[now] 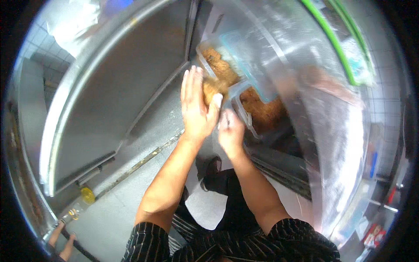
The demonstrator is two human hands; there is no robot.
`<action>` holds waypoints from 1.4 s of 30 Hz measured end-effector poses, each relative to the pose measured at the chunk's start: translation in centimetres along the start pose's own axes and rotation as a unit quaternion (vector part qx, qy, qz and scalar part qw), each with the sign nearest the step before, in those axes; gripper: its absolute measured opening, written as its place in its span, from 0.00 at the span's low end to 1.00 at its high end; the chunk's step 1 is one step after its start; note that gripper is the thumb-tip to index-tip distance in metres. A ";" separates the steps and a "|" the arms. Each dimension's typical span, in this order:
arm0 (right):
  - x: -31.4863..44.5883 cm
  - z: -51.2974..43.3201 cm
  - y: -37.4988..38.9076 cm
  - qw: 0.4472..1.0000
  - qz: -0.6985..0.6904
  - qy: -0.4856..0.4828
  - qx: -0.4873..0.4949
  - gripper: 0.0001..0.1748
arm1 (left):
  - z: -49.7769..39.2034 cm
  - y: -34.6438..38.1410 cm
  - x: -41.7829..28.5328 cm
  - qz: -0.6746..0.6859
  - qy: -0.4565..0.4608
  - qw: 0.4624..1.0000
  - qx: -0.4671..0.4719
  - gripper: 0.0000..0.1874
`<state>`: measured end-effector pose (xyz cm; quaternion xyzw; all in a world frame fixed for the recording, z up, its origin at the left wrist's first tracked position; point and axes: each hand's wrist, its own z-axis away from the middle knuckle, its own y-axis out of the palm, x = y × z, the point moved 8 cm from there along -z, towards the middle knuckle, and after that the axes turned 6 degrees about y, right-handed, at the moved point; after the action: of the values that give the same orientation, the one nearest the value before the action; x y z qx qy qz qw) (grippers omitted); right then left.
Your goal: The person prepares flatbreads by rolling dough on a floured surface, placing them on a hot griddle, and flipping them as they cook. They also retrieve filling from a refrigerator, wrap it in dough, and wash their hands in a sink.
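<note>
My left hand (196, 104) has its fingers stretched along one side of a blurred golden-brown item (214, 90), with the thumb on the other side. Whether that item is wrapped or in a container is hard to tell. Low and to the right, my right hand (231, 126) is curled beside the near corner of a clear plastic container (244, 111) with brown contents (262, 104). Blur hides whether its fingers grip anything. Beyond the hands is another clear container (204, 62), also with golden-brown contents (219, 65). A translucent lid with a teal rim (242, 60) lies partly over both containers.
A metal door (131, 62) stands open on the left, beside a low metal ledge (157, 114). To the right, a shiny metal worktop (340, 137) overhangs the dark compartment. Another person's limbs (67, 244) show at lower left, near a yellow round object (87, 195).
</note>
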<state>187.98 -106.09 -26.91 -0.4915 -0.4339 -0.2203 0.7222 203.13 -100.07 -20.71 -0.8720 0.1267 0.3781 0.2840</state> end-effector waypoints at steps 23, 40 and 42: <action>20.1 -15.3 -43.8 0.926 -0.237 0.178 -0.236 0.21 | -4.9 -32.1 -1.8 -0.485 -0.153 0.832 0.221 0.45; 16.5 -5.2 -41.7 0.924 -0.278 0.199 -0.173 0.24 | -6.6 -33.6 -0.2 -0.381 -0.178 0.881 0.217 0.38; 18.4 -6.6 -41.8 0.925 -0.294 0.186 -0.155 0.26 | -5.7 -33.7 0.3 -0.394 -0.203 0.864 0.237 0.43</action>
<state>169.30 -127.57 9.38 -0.3980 -0.3773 -0.5743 0.6078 221.31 -76.27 -4.32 -0.6596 -0.2028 0.3621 0.6266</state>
